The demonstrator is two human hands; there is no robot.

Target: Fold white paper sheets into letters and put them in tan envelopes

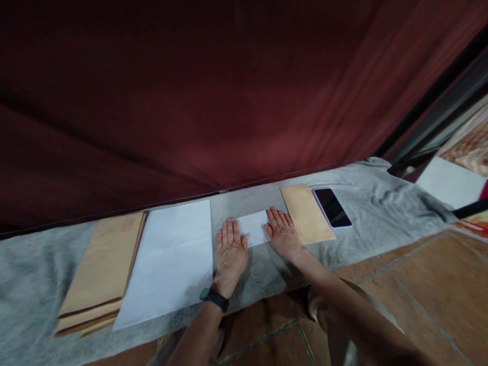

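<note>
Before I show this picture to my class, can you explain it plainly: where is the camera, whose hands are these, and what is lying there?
There is one picture, taken by a camera worn on a person's head, looking forward and down, so you see that person's own bare arms.

The left hand, with a dark wristband, and the right hand press flat on either end of a small folded white paper. Neither hand grips anything.

Everything lies on a grey cloth spread over a tiled floor. Left of the hands is a white sheet, then a stack of brown envelopes. To the right lie one brown envelope and a phone, screen dark. A dark red curtain hangs behind.
</note>
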